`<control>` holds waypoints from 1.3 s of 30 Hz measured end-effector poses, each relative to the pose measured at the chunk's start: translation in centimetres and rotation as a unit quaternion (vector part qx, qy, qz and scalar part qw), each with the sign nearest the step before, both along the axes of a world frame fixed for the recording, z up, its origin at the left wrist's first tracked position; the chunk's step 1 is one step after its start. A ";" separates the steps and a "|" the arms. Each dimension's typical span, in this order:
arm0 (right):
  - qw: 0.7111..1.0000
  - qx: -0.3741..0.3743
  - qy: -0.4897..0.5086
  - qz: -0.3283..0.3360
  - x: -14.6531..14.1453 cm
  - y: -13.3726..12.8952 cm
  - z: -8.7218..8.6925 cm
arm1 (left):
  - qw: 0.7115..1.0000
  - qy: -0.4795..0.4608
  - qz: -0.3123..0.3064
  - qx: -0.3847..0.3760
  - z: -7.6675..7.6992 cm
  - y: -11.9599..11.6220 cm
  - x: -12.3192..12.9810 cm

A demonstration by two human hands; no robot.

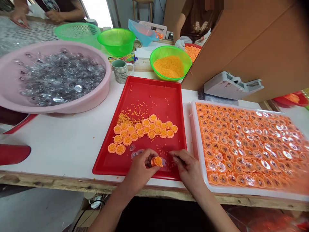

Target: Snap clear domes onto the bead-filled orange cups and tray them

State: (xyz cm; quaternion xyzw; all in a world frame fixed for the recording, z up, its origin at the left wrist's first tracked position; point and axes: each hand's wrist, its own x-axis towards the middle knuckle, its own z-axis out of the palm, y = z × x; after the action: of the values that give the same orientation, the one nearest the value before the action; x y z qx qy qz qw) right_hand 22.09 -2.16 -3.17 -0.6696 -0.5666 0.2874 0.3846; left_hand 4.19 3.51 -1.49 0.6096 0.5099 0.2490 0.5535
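Note:
Between the thumb and fingers of my left hand (142, 166) is a small orange toy cup (157, 161), its opening turned up and full of yellow-orange bits. My right hand (189, 169) is at the right side of the red tray (154, 91), thumb and forefinger closed together; whatever they may pinch is too small to make out. Clear plastic discs (137, 153) lie on the tray beside my left hand, and part of another shows by the held cup. Farther up the tray stand several filled orange cups (134, 136), with loose yellow-orange bits (126, 118) scattered behind them.
At left is a pink basin (106, 87) of clear plastic pieces. A mug (120, 71) and a green bowl (154, 61) of orange bits stand behind the tray. On the right are a white bin (199, 154) of capped orange cups and a tape dispenser (229, 86). Two other people work beyond.

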 end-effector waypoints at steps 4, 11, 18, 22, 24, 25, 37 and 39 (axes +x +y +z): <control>0.999 -0.017 -0.014 0.033 0.2 -0.3 -0.3 | 0.998 -0.035 -0.023 0.042 -0.2 0.5 0.1; 0.992 -0.052 -0.069 0.092 -1.0 -0.4 -0.6 | 0.996 -0.047 0.071 0.013 0.1 1.2 0.0; 0.965 -0.036 -0.203 0.162 -1.9 0.4 -0.8 | 0.996 -0.064 0.069 0.000 -1.1 0.9 -0.1; 0.929 -0.043 -0.295 0.217 -1.8 0.7 -0.4 | 0.966 -0.175 0.091 -0.168 -0.7 0.7 -0.1; 0.921 -0.052 -0.310 0.230 -1.7 1.0 -0.2 | 0.943 -0.221 0.112 -0.223 -0.1 0.7 -0.1; 0.923 -0.059 -0.304 0.229 -1.7 1.1 -0.2 | 0.932 -0.240 0.127 -0.240 0.1 0.8 -0.1; 0.905 -0.183 0.382 -0.035 -0.3 1.5 -0.9 | 0.923 -0.233 0.210 -0.224 0.1 1.5 0.1; 0.879 -0.177 0.440 -0.045 -0.2 1.6 -0.1 | 0.919 -0.249 0.200 -0.231 0.4 1.5 0.4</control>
State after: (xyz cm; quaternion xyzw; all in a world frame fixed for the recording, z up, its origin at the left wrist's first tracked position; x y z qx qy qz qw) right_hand 21.89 -0.60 -3.30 -0.5557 -0.2480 0.6308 0.4814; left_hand 4.61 4.99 -1.06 0.2683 0.5099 0.3733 0.7271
